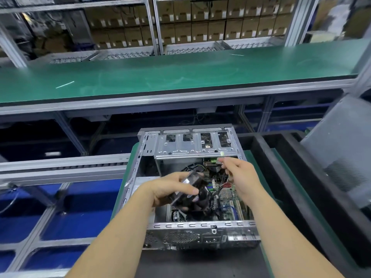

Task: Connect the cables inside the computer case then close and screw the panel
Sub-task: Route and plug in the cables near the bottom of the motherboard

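Green-topped bench — boxed shelves behind.

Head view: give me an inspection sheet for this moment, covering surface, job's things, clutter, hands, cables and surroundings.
Surface: dark mat under the case, green edge alongside.
Job's things: case lies open, motherboard exposed; grey panel leans at the right, off the case.
Clutter: nothing seen.
Hands: left hand holds a dark blurred part over the case; right hand pinches a small pale connector.
Cables: thin wires run from the right hand down into the case.
Surroundings: green bench; shelves of cartons behind.
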